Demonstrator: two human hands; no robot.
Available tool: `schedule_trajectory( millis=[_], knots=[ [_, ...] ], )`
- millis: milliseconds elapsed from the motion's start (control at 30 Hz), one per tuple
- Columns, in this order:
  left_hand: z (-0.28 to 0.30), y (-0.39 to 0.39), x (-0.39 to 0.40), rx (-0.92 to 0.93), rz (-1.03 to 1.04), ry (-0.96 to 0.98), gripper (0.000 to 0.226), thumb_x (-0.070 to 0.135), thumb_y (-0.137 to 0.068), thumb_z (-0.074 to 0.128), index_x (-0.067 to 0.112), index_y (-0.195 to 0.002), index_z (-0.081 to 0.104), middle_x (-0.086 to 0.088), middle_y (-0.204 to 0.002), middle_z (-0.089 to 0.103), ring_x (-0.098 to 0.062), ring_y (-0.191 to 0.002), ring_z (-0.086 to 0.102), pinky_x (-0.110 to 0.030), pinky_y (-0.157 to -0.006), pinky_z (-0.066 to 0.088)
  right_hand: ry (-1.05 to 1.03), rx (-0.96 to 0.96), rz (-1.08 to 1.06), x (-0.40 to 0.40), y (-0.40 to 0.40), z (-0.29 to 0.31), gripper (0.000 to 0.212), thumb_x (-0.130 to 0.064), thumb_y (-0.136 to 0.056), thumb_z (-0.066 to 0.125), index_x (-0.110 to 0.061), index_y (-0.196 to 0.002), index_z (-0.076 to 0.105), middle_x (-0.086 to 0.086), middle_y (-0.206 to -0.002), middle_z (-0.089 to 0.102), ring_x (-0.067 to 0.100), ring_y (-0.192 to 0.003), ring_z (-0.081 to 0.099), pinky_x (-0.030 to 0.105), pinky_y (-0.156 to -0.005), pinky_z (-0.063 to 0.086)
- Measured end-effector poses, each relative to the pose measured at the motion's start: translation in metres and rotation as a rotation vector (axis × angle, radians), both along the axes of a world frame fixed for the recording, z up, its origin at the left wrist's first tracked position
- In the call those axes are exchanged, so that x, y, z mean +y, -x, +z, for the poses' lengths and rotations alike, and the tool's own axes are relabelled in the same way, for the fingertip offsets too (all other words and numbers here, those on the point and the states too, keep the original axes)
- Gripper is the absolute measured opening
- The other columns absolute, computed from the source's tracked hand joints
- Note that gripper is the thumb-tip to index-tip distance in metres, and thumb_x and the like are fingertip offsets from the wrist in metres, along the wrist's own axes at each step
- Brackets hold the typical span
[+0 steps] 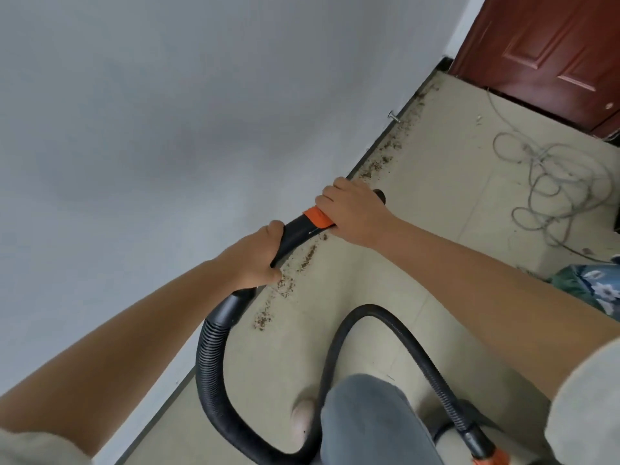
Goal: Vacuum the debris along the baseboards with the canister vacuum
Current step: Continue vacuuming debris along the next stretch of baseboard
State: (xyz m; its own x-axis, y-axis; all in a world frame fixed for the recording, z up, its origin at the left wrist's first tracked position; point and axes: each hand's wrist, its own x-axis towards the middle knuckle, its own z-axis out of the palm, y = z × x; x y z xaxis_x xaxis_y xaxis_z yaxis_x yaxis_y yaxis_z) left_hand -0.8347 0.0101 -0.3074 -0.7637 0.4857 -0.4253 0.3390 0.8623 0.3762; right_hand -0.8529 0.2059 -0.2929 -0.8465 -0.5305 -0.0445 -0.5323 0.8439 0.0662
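A black vacuum wand [298, 234] with an orange collar lies along the foot of the white wall. My left hand [260, 258] grips its rear end, where the ribbed black hose [214, 370] joins. My right hand [350, 211] grips the wand further forward, over the orange collar; the black tip pokes out just past it. Brown debris [385, 156] is strewn in a line along the dark baseboard [367, 155] ahead of the tip, and more debris [285, 286] lies on the floor beside and behind my left hand. The hose loops back to the canister at the bottom right.
A tangle of grey cable [553, 186] lies on the beige tile floor to the right. A dark red door [550, 45] stands at the far end. A metal door stop [393, 116] sticks out of the wall. My knee [372, 417] and a patterned cloth [597, 290] are near.
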Motion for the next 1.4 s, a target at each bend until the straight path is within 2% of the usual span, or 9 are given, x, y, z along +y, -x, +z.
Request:
schedule_trajectory(
  millis=[100,333,500,600,833,967,1100,1233,1400],
  knots=[
    [-0.009,-0.001,-0.001,-0.051,0.181,-0.166,0.037,0.009,-0.081,0.063,0.014,-0.108,0.038,0.005,-0.078,0.046,-0.014,-0.069,0.05,-0.018,-0.055,0.038,-0.011,-0.035,-0.049,0.004,0.006,-0.001,0.03,-0.021,-0.087,0.061,-0.005,-0.112,0.056,0.012,-0.107,0.058,0.029,-0.102,0.051,0.038,-0.081,0.04],
    [-0.034,-0.013,0.001,-0.073,0.318,-0.193,0.029,0.023,-0.084,0.061,0.01,-0.107,0.05,-0.001,-0.091,0.056,-0.02,-0.081,0.054,-0.027,-0.067,0.042,-0.101,-0.001,-0.061,0.033,0.012,-0.008,0.044,-0.019,-0.045,0.091,-0.004,-0.073,0.062,0.011,-0.066,0.062,0.029,-0.058,0.058,0.031,-0.051,0.047],
    [-0.045,-0.003,0.023,0.185,0.206,0.056,0.03,0.025,-0.094,0.047,0.007,-0.117,0.041,-0.008,-0.113,0.051,-0.023,-0.098,0.051,-0.027,-0.073,0.038,-0.231,-0.063,-0.099,0.029,0.035,-0.026,0.039,-0.028,-0.087,0.06,-0.009,-0.118,0.048,0.01,-0.117,0.056,0.028,-0.109,0.051,0.039,-0.093,0.037],
    [-0.061,0.005,0.052,0.276,0.215,0.189,0.027,0.023,-0.098,0.038,0.009,-0.121,0.037,-0.007,-0.117,0.048,-0.022,-0.102,0.048,-0.027,-0.075,0.04,-0.249,-0.077,0.04,0.042,0.06,-0.046,0.037,-0.026,-0.09,0.054,-0.013,-0.124,0.045,0.006,-0.118,0.053,0.026,-0.111,0.047,0.037,-0.091,0.037],
    [-0.073,0.063,0.168,0.151,0.348,0.29,0.03,0.024,-0.096,0.04,0.012,-0.124,0.037,-0.003,-0.114,0.051,-0.019,-0.1,0.05,-0.025,-0.071,0.036,-0.226,-0.161,0.241,0.153,0.133,-0.094,0.046,-0.017,-0.091,0.054,-0.011,-0.133,0.035,0.01,-0.124,0.049,0.029,-0.111,0.047,0.04,-0.084,0.046],
    [-0.068,0.11,0.247,0.062,0.399,0.239,0.037,0.024,-0.089,0.049,0.017,-0.123,0.036,-0.001,-0.106,0.051,-0.019,-0.095,0.05,-0.025,-0.068,0.034,-0.145,-0.117,0.2,0.23,0.172,-0.094,0.054,-0.006,-0.081,0.063,-0.007,-0.13,0.042,0.015,-0.117,0.053,0.035,-0.105,0.05,0.045,-0.08,0.046],
    [-0.071,0.15,0.281,-0.01,0.55,0.163,0.032,0.028,-0.084,0.055,0.019,-0.113,0.043,0.004,-0.092,0.044,-0.015,-0.083,0.045,-0.025,-0.068,0.037,-0.046,0.039,0.199,0.273,0.212,-0.104,0.061,-0.003,-0.031,0.087,-0.004,-0.089,0.067,0.013,-0.071,0.062,0.033,-0.06,0.057,0.038,-0.044,0.047],
    [-0.084,0.15,0.276,-0.133,0.585,0.16,0.026,0.031,-0.081,0.059,0.023,-0.098,0.041,0.004,-0.089,0.048,-0.017,-0.081,0.05,-0.025,-0.069,0.038,-0.019,0.05,0.286,0.271,0.221,-0.118,0.062,-0.005,-0.03,0.088,-0.004,-0.088,0.068,0.013,-0.069,0.061,0.032,-0.058,0.056,0.036,-0.042,0.046],
    [-0.104,0.127,0.262,-0.162,0.736,0.066,0.033,0.028,-0.081,0.061,0.02,-0.109,0.046,0.006,-0.087,0.054,-0.016,-0.081,0.054,-0.026,-0.067,0.04,0.03,0.013,0.375,0.252,0.216,-0.137,0.062,-0.008,-0.032,0.091,-0.004,-0.089,0.067,0.013,-0.07,0.062,0.031,-0.059,0.056,0.036,-0.043,0.048]
  ],
)
